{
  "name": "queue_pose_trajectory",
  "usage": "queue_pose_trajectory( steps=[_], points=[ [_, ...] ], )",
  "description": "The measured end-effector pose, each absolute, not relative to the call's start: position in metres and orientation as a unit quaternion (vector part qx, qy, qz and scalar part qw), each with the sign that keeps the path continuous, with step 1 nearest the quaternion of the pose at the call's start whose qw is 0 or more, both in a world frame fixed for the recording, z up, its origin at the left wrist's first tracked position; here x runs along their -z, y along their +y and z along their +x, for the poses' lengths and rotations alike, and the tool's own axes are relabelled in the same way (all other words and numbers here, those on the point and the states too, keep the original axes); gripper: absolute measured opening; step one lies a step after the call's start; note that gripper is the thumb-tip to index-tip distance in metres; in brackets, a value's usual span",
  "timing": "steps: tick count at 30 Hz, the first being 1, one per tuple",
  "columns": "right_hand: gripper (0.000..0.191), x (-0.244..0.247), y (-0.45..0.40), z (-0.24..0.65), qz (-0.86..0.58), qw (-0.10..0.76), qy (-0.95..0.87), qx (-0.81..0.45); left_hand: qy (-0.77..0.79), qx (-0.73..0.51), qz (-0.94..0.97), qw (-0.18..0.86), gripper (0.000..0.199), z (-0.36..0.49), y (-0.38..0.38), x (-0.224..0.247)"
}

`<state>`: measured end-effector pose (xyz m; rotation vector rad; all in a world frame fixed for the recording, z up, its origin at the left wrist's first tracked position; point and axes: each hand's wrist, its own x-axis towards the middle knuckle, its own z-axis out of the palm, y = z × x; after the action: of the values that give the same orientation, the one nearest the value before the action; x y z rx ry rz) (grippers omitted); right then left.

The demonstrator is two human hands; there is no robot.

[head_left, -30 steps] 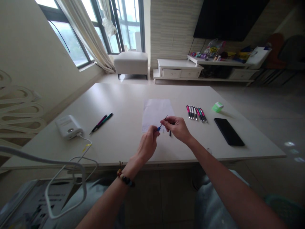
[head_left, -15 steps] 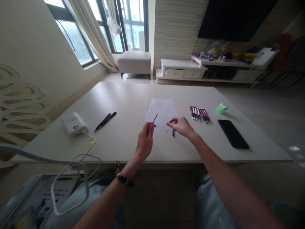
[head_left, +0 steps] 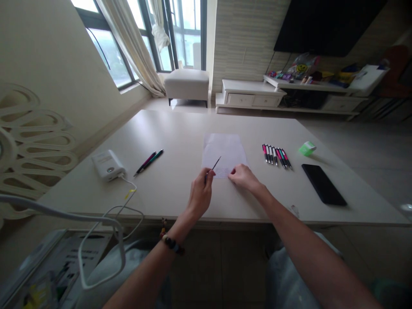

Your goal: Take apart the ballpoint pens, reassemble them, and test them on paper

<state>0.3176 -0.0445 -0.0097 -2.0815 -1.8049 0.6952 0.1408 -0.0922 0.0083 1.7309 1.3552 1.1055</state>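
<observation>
My left hand [head_left: 201,189] is closed around a thin dark pen refill [head_left: 216,162], which points up and to the right over the paper. Its lower end disappears inside the fingers. At the lower right edge of the white sheet of paper [head_left: 222,146], my right hand [head_left: 243,177] is down at the table with thumb and fingertips pinched together. Whatever is between those fingertips is hidden. Lines of print show on the paper's lower part, between the two hands.
Right of the paper lies a row of several pens [head_left: 277,155], then a green-and-white small box [head_left: 307,148] and a black phone [head_left: 323,183]. On the left are more pens [head_left: 148,162] and a white power bank [head_left: 107,165] with a cable [head_left: 128,195] trailing over the table edge.
My right hand has come down to the table, over where a small clear piece and a short black pen part showed. My left hand still holds the refill. The view has shifted slightly.
</observation>
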Motion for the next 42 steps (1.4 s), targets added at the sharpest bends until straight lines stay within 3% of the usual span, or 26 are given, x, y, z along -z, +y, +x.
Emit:
queue_pose_trajectory(
  steps=[6, 10, 31, 36, 39, 42],
  points=[
    [0.031, -0.015, -0.056, 0.314, -0.565, 0.540, -0.488, -0.389, 0.509, -0.402, 0.678, 0.347, 0.028, 0.149, -0.093, -0.004],
    [0.034, -0.030, -0.068, 0.313, -0.493, 0.623, -0.445, -0.412, 0.498, -0.398, 0.685, 0.353, 0.028, 0.154, -0.095, -0.001],
    [0.039, -0.029, -0.080, 0.309, -0.507, 0.565, -0.533, -0.374, 0.490, -0.399, 0.685, 0.362, 0.028, 0.160, -0.093, 0.000],
    [0.048, -0.025, -0.077, 0.316, -0.511, 0.486, -0.572, -0.419, 0.487, -0.409, 0.683, 0.360, 0.029, 0.160, -0.093, 0.000],
    [0.050, -0.017, -0.068, 0.333, -0.604, 0.441, -0.565, -0.347, 0.489, -0.414, 0.679, 0.359, 0.029, 0.159, -0.093, 0.001],
    [0.050, -0.002, -0.059, 0.349, -0.730, 0.280, -0.577, -0.234, 0.491, -0.412, 0.679, 0.358, 0.029, 0.158, -0.093, 0.002]
  ],
)
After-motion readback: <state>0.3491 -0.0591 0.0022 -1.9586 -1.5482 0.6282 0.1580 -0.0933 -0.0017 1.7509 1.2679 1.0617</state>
